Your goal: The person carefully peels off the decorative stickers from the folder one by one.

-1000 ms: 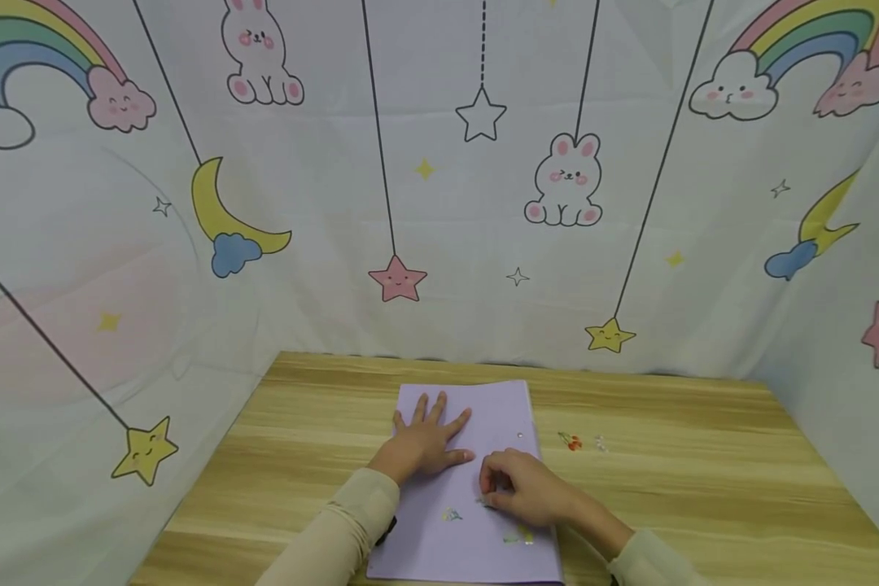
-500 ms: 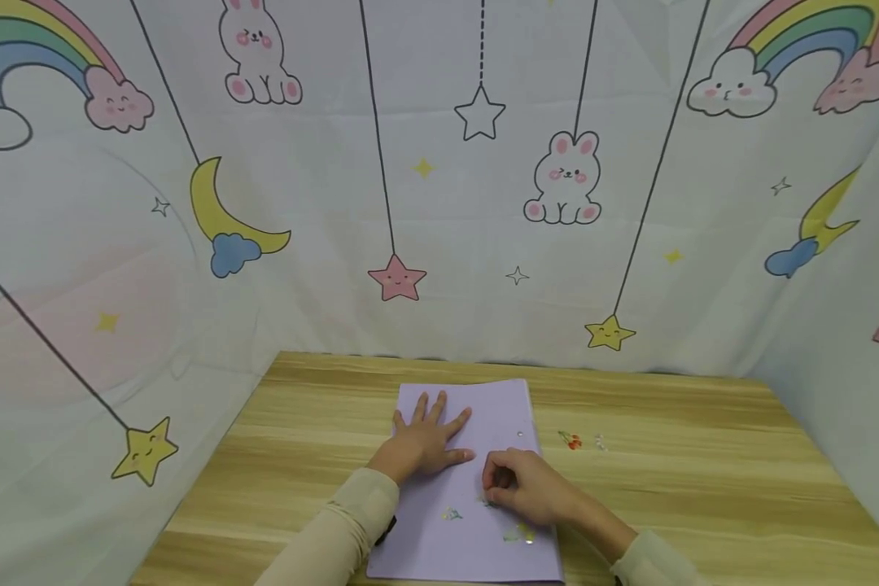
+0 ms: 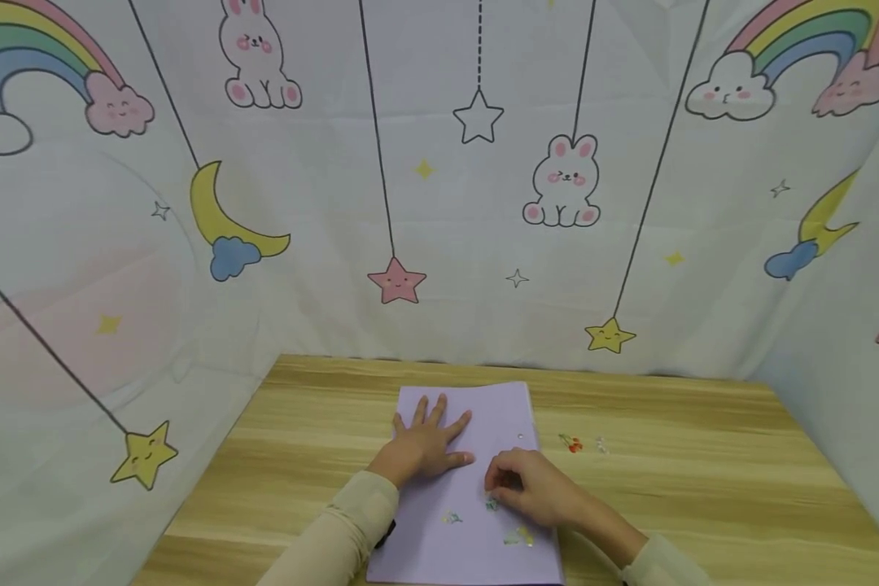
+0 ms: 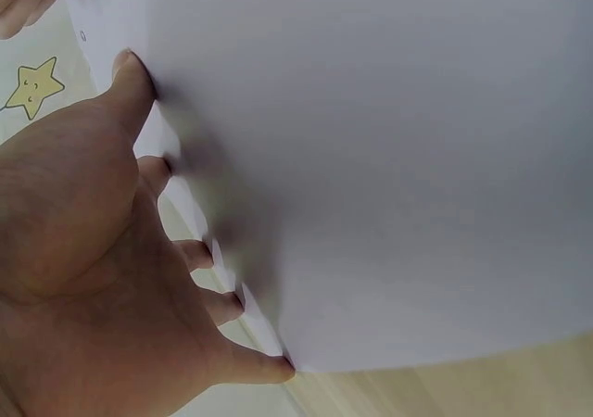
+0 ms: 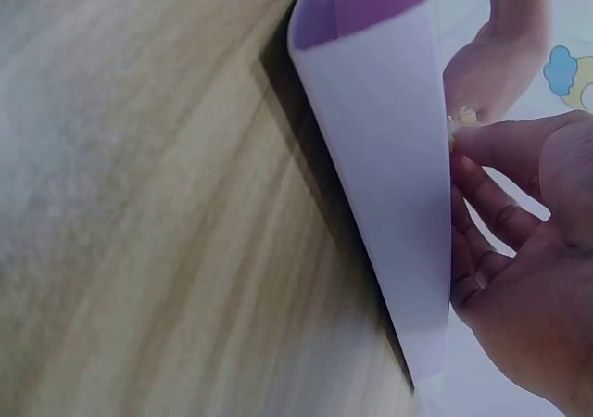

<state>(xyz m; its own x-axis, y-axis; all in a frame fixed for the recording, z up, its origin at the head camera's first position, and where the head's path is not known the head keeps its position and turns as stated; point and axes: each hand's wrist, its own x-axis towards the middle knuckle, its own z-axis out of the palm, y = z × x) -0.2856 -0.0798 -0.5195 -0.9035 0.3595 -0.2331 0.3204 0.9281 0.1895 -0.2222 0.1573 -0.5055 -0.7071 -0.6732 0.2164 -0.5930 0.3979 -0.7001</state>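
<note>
A lilac folder (image 3: 469, 561) lies lengthwise on the table. My left hand (image 3: 423, 448) rests on its upper left part with fingers spread; in the left wrist view, the left hand's fingertips (image 4: 278, 369) touch the pale surface. Low over the folder's right half, my right hand (image 3: 531, 486) is curled, thumb and forefinger pinching a small green sticker (image 3: 491, 504) at its edge. To the left lies a pale yellow-green sticker (image 3: 452, 517). A yellow flower sticker (image 3: 524, 535) with green leaf lies below the right hand, and shows as a yellowish bit (image 5: 466, 115) near the thumb.
On the wooden table (image 3: 666, 505), right of the folder, lie a red cherry sticker (image 3: 573, 444) and a clear, pale one (image 3: 601, 444). A tiny shiny dot (image 3: 520, 435) sits near the folder's right edge. White printed cloth (image 3: 469, 325) hangs behind and at both sides.
My right hand has shifted slightly to the right, and the green sticker by its fingertips has moved a little with it and shows more fully. The left hand has stayed in place.
</note>
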